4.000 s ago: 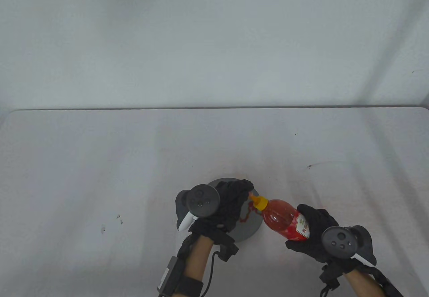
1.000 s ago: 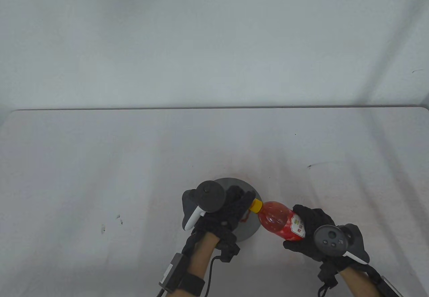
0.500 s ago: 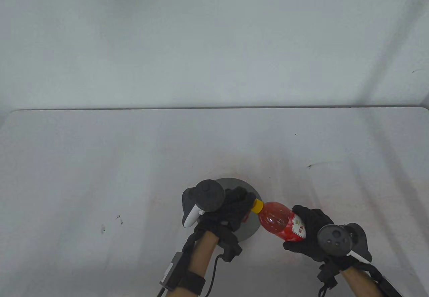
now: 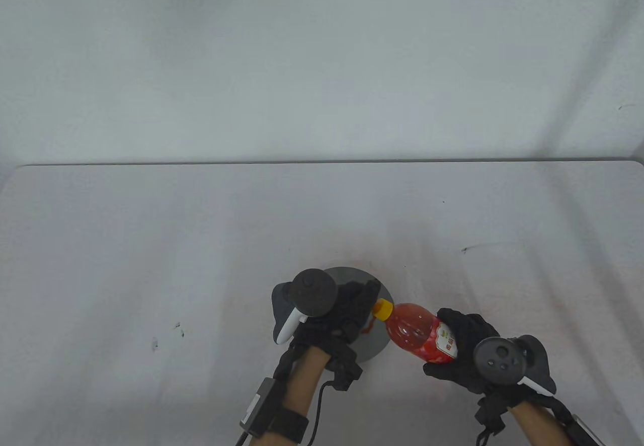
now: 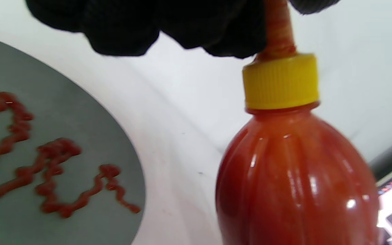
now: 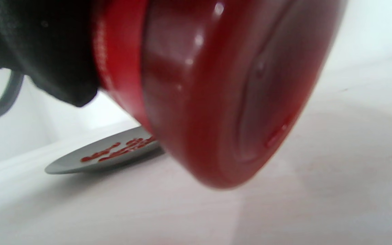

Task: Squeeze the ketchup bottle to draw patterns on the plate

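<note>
Near table edge, centre: round grey plate [image 4: 375,348] flat on white table [image 4: 151,244], red ketchup squiggles [image 5: 49,170] looping across its surface, seen in left wrist view as wavy connected lines, in right wrist view as a thin red streak on the plate's top. Ketchup bottle [image 4: 415,332] held off the table, tilted, yellow cap [image 4: 384,309] pointing left toward the plate, base toward the right wrist. Gripped around the labelled lower body by right hand [image 4: 465,353], black-gloved fingers wrapped over the label; closed on bottle. Base of bottle filling right wrist view, glossy red, glove at upper left of it. Left hand [image 4: 342,315] over the plate, palm down, fingertips [image 5: 237,34] at the orange nozzle [image 5: 279,30] above the yellow cap, touching it. Whether pinching the nozzle or only resting against it: cannot tell, tip hidden behind glove. Nozzle smeared with ketchup. Bottle's cap just beside the plate's right rim in table view; in left wrist view bottle shoulder to the right of the plate edge, bare table between. Dark round tracker on back of each hand. Few small dark specks on table at left [image 4: 178,326] and right [image 4: 464,249], well apart from the plate.
</note>
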Motion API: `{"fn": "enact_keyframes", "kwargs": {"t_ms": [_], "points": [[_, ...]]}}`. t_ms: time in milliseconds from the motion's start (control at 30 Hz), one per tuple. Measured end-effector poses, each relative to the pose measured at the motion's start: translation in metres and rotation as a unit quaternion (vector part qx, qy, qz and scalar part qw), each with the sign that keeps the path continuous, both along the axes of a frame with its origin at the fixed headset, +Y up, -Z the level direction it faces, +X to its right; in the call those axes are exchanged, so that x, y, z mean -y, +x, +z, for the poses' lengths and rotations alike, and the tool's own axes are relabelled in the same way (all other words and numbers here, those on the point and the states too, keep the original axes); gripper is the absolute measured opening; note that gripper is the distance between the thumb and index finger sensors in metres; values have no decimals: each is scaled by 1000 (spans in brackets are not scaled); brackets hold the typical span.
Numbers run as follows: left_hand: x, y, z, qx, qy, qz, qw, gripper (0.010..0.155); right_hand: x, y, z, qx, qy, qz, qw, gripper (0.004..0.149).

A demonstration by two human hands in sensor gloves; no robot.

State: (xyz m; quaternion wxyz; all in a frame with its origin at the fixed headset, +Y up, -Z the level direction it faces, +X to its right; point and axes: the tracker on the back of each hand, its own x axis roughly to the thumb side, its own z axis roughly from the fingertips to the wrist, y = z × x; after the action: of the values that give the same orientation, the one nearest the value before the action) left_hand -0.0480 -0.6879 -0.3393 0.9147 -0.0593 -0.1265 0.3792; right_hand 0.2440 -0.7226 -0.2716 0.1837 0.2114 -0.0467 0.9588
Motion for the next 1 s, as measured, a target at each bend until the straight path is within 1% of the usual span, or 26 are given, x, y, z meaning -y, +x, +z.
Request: {"fn": "enact_keyframes", "kwargs": {"t_ms": [100, 133, 167, 267, 367, 433, 500, 633, 700, 733, 800, 867, 933, 1000], "points": [[3, 5, 0, -13, -29, -22, 999, 55, 1, -2, 1, -2, 1, 11, 1000, 95], [3, 6, -1, -12, -31, -18, 999, 53, 1, -2, 1, -1, 0, 11, 1000, 95], [4, 6, -2, -1, -32, -4, 999, 52, 1, -1, 0, -1, -1, 9, 1000, 95], [5, 6, -4, 3, -40, 54, 998, 50, 0, -1, 0, -1, -3, 1, 1000, 94], [0, 8, -3, 11, -13, 61, 998, 50, 1, 1, -1, -7, -19, -23, 1000, 94], [-2, 9, -5, 49, 1, 51, 998, 49, 2, 2, -2, -12, -31, -32, 999, 93], [1, 9, -6, 55, -1, 74, 996, 49, 3, 4, -4, -17, -43, -47, 998, 93], [0, 11, -4, 56, 36, 81, 995, 49, 4, 6, -7, -24, -65, -70, 995, 92], [-2, 12, -3, 53, 31, 71, 996, 48, 5, 8, -9, -29, -72, -76, 994, 92], [-1, 12, -3, 43, 40, 72, 996, 48, 6, 8, -9, -29, -72, -74, 994, 93], [0, 12, -3, 34, 40, 59, 997, 49, 5, 9, -9, -22, -62, -62, 996, 93], [1, 13, -3, 15, 29, 52, 998, 49, 4, 9, -8, -9, -51, -49, 997, 94], [-1, 14, -2, 7, 33, 17, 999, 52, 3, 9, -8, -2, -39, -33, 999, 94], [-2, 14, -1, -8, 23, -25, 999, 56, 3, 8, -7, 6, -32, -22, 999, 95]]}}
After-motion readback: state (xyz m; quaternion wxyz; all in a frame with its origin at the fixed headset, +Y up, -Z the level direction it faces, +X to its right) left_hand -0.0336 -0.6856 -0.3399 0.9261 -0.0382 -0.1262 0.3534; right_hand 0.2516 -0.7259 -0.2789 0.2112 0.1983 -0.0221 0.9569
